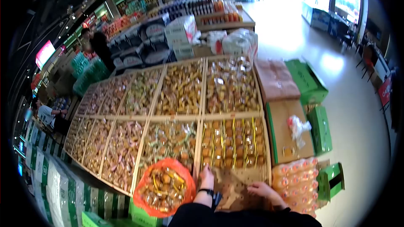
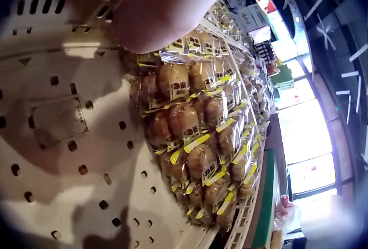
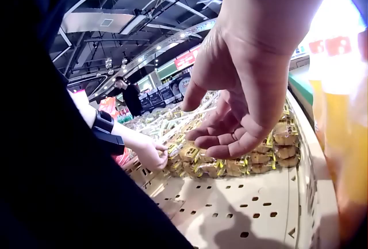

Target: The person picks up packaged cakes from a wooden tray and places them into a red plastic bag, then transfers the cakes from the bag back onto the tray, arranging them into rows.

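Rows of small brown packaged cakes (image 1: 233,136) with yellow strips fill the far part of a perforated plastic crate (image 2: 52,168); its near part is bare floor. My left hand (image 1: 206,183) reaches in at the crate's left side, fingertips right at the end of the nearest row. In the right wrist view this left hand (image 3: 150,156) overlaps the leftmost packets, and I cannot tell whether it pinches one. Over the bare floor hovers my right hand (image 1: 263,190), its fingers loosely bent with nothing in them. Left of the crate stands an orange-red bag (image 1: 191,180) full of similar packets.
Several more compartments of wrapped snacks (image 1: 181,88) spread ahead and left. To the right are shrink-wrapped orange bottles (image 1: 294,180), a cardboard sheet (image 1: 280,122) with a crumpled plastic bag (image 1: 298,128), and green boxes (image 1: 320,128). A person in dark clothes (image 1: 101,48) stands at the far left.
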Motion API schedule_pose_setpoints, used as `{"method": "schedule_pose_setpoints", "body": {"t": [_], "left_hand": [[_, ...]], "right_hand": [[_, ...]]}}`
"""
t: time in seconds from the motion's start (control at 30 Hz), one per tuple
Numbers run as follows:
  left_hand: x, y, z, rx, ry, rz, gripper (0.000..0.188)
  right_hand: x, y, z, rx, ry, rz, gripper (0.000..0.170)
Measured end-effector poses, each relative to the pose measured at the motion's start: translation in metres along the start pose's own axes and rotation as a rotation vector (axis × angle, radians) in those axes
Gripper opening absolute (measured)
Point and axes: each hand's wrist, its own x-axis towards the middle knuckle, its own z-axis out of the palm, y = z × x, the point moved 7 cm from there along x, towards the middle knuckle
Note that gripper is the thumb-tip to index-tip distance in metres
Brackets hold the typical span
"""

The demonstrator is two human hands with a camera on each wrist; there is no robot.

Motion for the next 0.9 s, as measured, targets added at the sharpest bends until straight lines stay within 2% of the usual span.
{"method": "schedule_pose_setpoints", "body": {"t": [0.03, 0.07, 0.13, 0.2, 0.27, 0.3, 0.33, 0.37, 0.43, 0.47, 0.5, 0.57, 0.63, 0.7, 0.77, 0.83, 0.9], "left_hand": [[-0.055, 0.027, 0.027, -0.036, 0.006, -0.095, 0.019], [0.001, -0.006, 0.009, -0.108, 0.013, -0.092, 0.020], [0.013, -0.012, 0.033, -0.087, -0.029, -0.084, 0.019], [0.016, -0.010, 0.027, -0.033, -0.028, -0.067, 0.020], [0.017, -0.006, 0.017, 0.097, -0.059, -0.065, 0.024], [0.003, 0.004, 0.025, 0.087, 0.011, -0.018, 0.024], [-0.013, 0.013, 0.029, 0.141, -0.019, -0.046, 0.023], [-0.065, 0.043, 0.051, 0.196, -0.050, -0.073, 0.022], [-0.106, 0.052, 0.061, 0.368, -0.098, -0.198, 0.014], [-0.105, 0.039, 0.062, 0.371, -0.292, -0.386, 0.014], [-0.104, 0.034, 0.048, 0.366, -0.282, -0.389, 0.014], [-0.184, 0.061, 0.073, 0.665, -0.589, -0.320, 0.014], [-0.210, 0.072, 0.057, 0.668, -0.548, -0.339, 0.015], [-0.281, 0.143, 0.091, 1.152, -0.841, 0.627, 0.019], [-0.310, 0.190, 0.089, 1.282, -0.703, 0.910, 0.021], [-0.315, 0.232, 0.078, 1.417, -0.561, 1.303, 0.019], [-0.321, 0.269, 0.065, 1.333, -0.396, 1.405, 0.022]], "right_hand": [[-0.003, -0.013, 0.001, 0.017, -0.018, 0.009, 0.031], [-0.001, -0.018, 0.000, 0.018, -0.001, 0.019, 0.030], [0.011, -0.022, 0.000, 0.086, -0.014, -0.069, 0.027], [0.015, -0.030, 0.003, 0.094, -0.037, -0.071, 0.026], [0.020, -0.029, 0.003, 0.046, 0.021, -0.021, 0.025], [0.014, -0.046, 0.004, -0.049, 0.035, -0.045, 0.025], [0.012, -0.055, 0.006, -0.057, 0.032, -0.046, 0.025], [0.008, -0.056, 0.009, -0.067, 0.031, -0.043, 0.025], [0.012, -0.040, 0.012, 0.003, 0.011, -0.031, 0.025], [0.010, -0.039, 0.012, 0.078, 0.009, -0.037, 0.024], [0.007, -0.039, 0.011, 0.074, 0.002, -0.027, 0.024], [-0.005, -0.053, 0.008, 0.071, 0.036, -0.096, 0.025], [-0.017, -0.050, 0.012, 0.070, 0.008, -0.116, 0.025], [-0.026, -0.070, 0.001, 0.009, 0.096, -0.033, 0.026], [-0.021, -0.055, -0.003, 0.058, 0.111, -0.063, 0.025], [-0.007, -0.034, -0.003, 0.124, 0.081, -0.104, 0.025], [0.003, -0.023, 0.000, 0.146, 0.063, -0.078, 0.027]]}}
